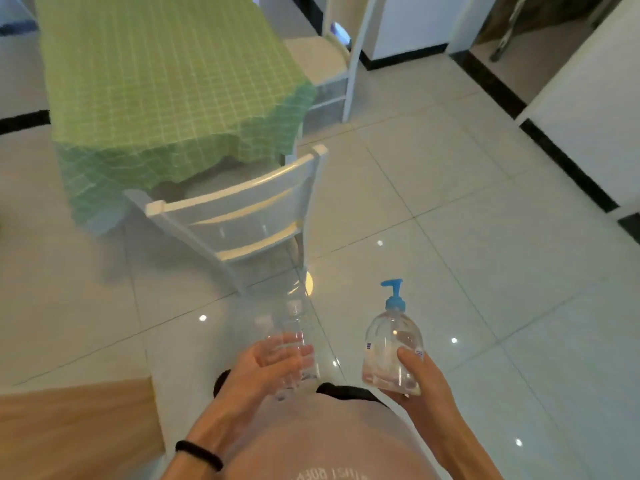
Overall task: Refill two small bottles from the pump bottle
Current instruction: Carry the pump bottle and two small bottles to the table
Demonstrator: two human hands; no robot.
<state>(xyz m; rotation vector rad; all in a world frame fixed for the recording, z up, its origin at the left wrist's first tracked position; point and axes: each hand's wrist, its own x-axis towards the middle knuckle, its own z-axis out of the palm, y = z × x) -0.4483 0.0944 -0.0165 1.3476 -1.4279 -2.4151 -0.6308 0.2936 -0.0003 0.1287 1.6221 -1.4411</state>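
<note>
Two small bottles (294,327), clear plastic and badly blurred, clamped under curled fingers of left hand (258,372), necks reaching past fingertips. Pump bottle (388,358), rounded, clear, blue-topped, gripped by right hand (429,391): thumb on its side, remaining fingers hidden behind.

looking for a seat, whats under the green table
The white chair has its seat tucked under the table at the near end. The hanging green checked cloth covers most of what else is beneath.
</note>
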